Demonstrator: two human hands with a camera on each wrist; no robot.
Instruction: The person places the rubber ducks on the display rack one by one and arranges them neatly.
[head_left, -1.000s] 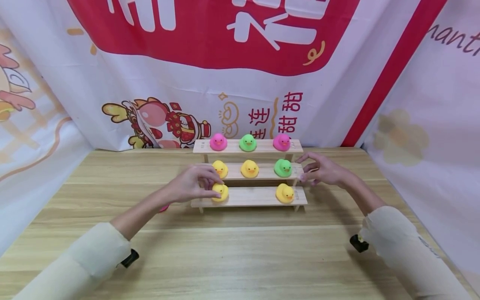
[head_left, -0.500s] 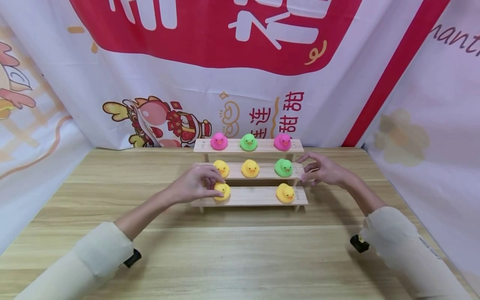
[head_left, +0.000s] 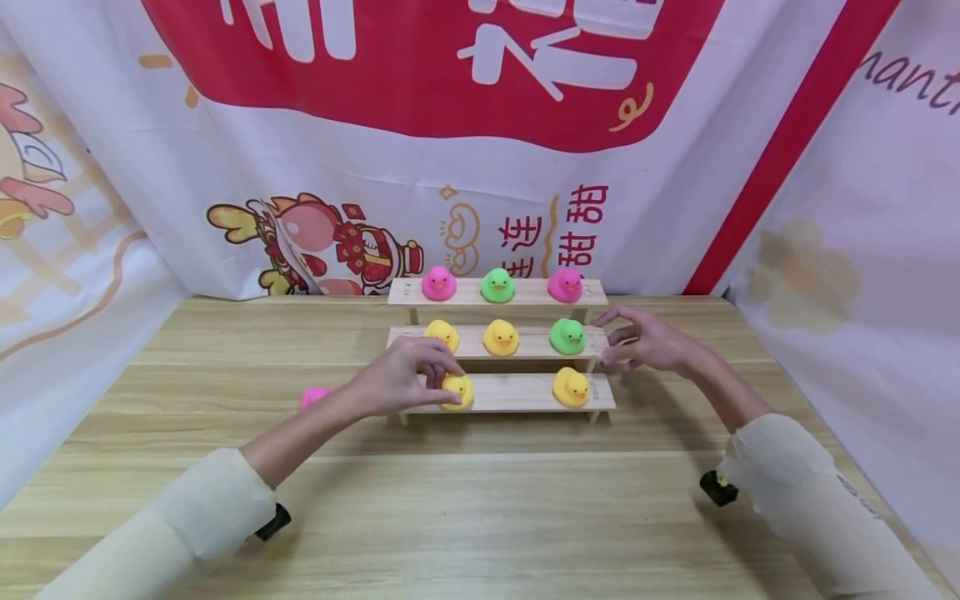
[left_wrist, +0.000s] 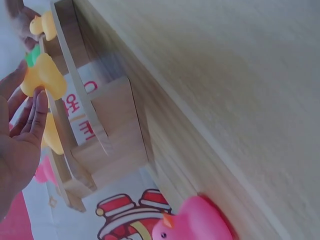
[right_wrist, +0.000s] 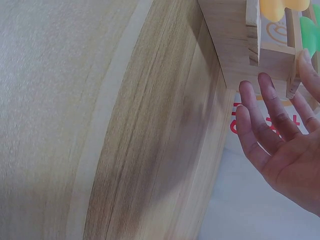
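Observation:
My left hand point(head_left: 405, 375) pinches a yellow rubber duck point(head_left: 458, 390) between thumb and fingers at the left part of the bottom shelf of a three-tier wooden rack point(head_left: 517, 392). The left wrist view shows the duck point(left_wrist: 46, 77) against the shelf; whether it bears on the board cannot be told. My right hand point(head_left: 651, 340) is at the rack's right end, by the middle shelf. In the right wrist view, its fingers are spread and the thumb point(right_wrist: 307, 62) lies against the shelf end. Another yellow duck point(head_left: 571, 387) sits at the bottom shelf's right end.
On the middle shelf stand two yellow ducks point(head_left: 500, 337) and a green duck point(head_left: 567, 336). The top shelf carries two pink ducks point(head_left: 438, 284) around a green one point(head_left: 497, 285). A pink duck point(left_wrist: 197, 220) lies on the table left of the rack. Printed cloth hangs behind.
My left hand has shifted right along the bottom shelf with the yellow duck. The pink duck on the table now shows beyond the left forearm. My right hand has stayed put.

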